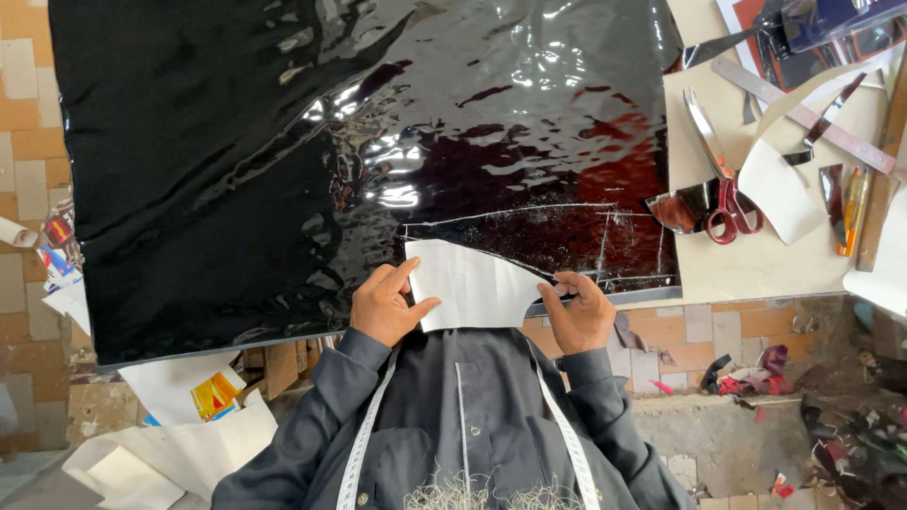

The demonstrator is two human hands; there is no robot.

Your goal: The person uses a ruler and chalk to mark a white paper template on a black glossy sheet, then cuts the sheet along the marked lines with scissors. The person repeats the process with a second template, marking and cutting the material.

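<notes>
A large sheet of glossy black material (283, 142) covers the table. A white paper pattern piece (468, 283) lies on its near edge, below thin white lines marked on the sheet. My left hand (385, 304) presses flat on the pattern's left side, fingers spread. At the pattern's right tip, my right hand (578, 310) is closed, pinching something small and thin against it; I cannot make out what it is. A white tape measure (364, 439) hangs round my neck over a dark shirt.
Red-handled scissors (723, 194) lie on the bare beige tabletop (756, 264) to the right, beside white paper cutouts, a metal ruler (803, 113) and black scraps. Paper and coloured scraps litter the tiled floor (718, 331) below the table edge.
</notes>
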